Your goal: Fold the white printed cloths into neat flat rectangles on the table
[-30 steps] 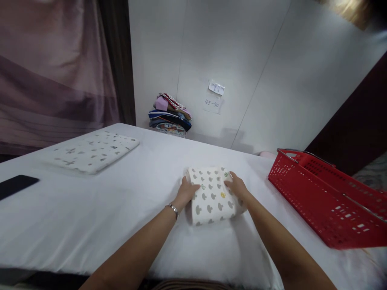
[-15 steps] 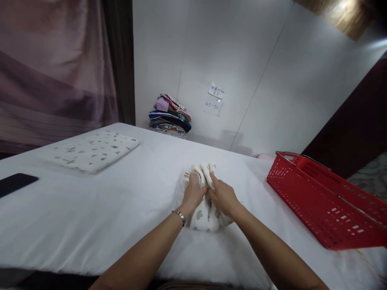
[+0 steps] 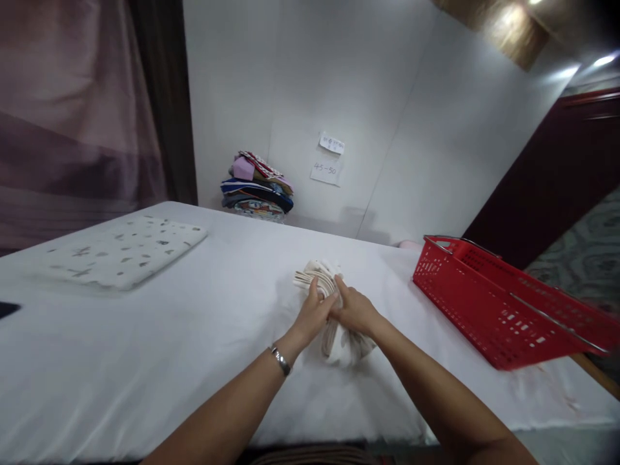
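Note:
Both hands grip a bunched white cloth [image 3: 339, 349] with grey-beige print and a stack of pleated folds at its upper left. My left hand [image 3: 312, 315] is closed around the folds from the left, thumb on top, and a silver watch-like band sits on that wrist. From the right, my right hand [image 3: 356, 311] is closed on the same cloth, its fingers close against the left hand's. The part of the cloth under the palms is hidden. Below the hands the cloth hangs or rests in a loose bulge over the white-covered table [image 3: 194, 349].
A flat folded white cloth with grey print [image 3: 130, 252] lies at the left of the table. A red plastic basket [image 3: 484, 310] stands at the right. Beyond the far edge are a pile of folded fabrics [image 3: 259, 187] and a wall with paper notes [image 3: 325, 171]. A dark flat object [image 3: 7, 310] shows at left.
The cloth's halves have been gathered closer together and turned, so more of the pleated edge shows at top left. The view has shifted to the right.

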The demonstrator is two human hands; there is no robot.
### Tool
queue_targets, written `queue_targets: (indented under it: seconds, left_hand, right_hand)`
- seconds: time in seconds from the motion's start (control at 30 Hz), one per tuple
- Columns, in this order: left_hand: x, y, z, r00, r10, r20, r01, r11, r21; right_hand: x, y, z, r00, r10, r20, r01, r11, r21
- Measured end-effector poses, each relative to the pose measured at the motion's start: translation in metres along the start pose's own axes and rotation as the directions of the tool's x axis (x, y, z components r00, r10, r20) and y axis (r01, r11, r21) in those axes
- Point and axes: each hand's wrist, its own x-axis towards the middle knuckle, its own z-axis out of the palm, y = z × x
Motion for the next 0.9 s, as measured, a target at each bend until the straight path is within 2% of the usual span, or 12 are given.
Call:
queue_targets:
  seconds: [0.1,0.2,0.33,0.53,0.63,0.73,0.9]
  left_hand:
    - [-0.004,0.000,0.007,0.988,0.042,0.151,-0.029,0.996,-0.088]
    - [-0.006,0.001,0.011,0.973,0.043,0.228,-0.013,0.991,-0.135]
    - [-0.004,-0.001,0.014,0.967,0.007,0.253,0.032,0.989,-0.147]
    - [0.008,-0.016,0.015,0.968,0.006,0.252,0.018,0.996,-0.092]
    - [0.017,-0.030,0.006,0.971,0.038,0.237,-0.029,0.999,-0.040]
    - [0.028,-0.056,-0.009,0.975,0.045,0.218,-0.062,0.995,0.075]
    - [0.042,-0.100,-0.032,0.990,-0.007,0.143,-0.023,0.979,0.205]
  right_hand:
    - [0.006,0.017,0.000,0.999,0.021,0.025,-0.022,0.999,0.037]
    - [0.008,0.032,-0.005,0.997,0.009,0.080,-0.018,0.993,0.113]
    - [0.002,0.046,-0.010,0.992,0.021,0.126,-0.048,0.976,0.214]
    - [-0.003,0.067,-0.003,1.000,-0.021,0.019,0.010,0.891,0.454]
    - [-0.001,0.075,0.001,1.000,0.027,0.005,-0.025,0.819,0.573]
    - [-0.002,0.078,-0.003,0.996,0.088,0.018,-0.079,0.765,0.639]
    - [-0.017,0.077,-0.037,0.988,0.138,-0.062,-0.073,0.795,0.602]
